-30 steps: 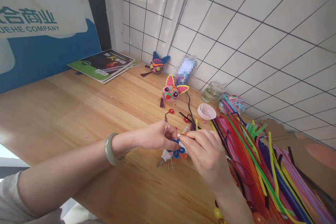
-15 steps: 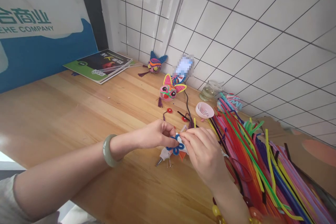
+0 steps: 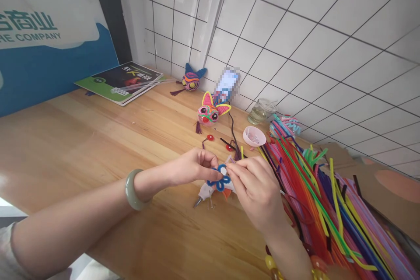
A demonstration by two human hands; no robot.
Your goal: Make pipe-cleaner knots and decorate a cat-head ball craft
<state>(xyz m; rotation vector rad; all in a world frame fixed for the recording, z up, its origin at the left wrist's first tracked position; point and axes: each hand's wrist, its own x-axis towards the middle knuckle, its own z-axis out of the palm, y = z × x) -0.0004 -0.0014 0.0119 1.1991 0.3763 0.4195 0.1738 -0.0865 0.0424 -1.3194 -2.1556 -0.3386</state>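
Observation:
My left hand (image 3: 193, 167) and my right hand (image 3: 254, 188) meet over the wooden table (image 3: 98, 140), both pinching a blue pipe-cleaner flower (image 3: 219, 179) with looped petals. The left fingers grip its left side, the right fingertips its upper right edge. Just under the flower lies a white glue gun (image 3: 206, 191) with an orange trigger, its nozzle pointing left. A pale green bangle (image 3: 131, 189) sits on my left wrist.
A big heap of coloured pipe cleaners (image 3: 328, 210) fills the right side. Behind the hands are a pink cat-like craft head (image 3: 210, 113), a second one (image 3: 190, 79) by the wall, a pink dish (image 3: 253, 135), a glass jar (image 3: 260, 112) and a magazine (image 3: 121, 81).
The blue flower has turned to face up, its petals now spread and clear. Both hands stayed together and the view drifted slightly right.

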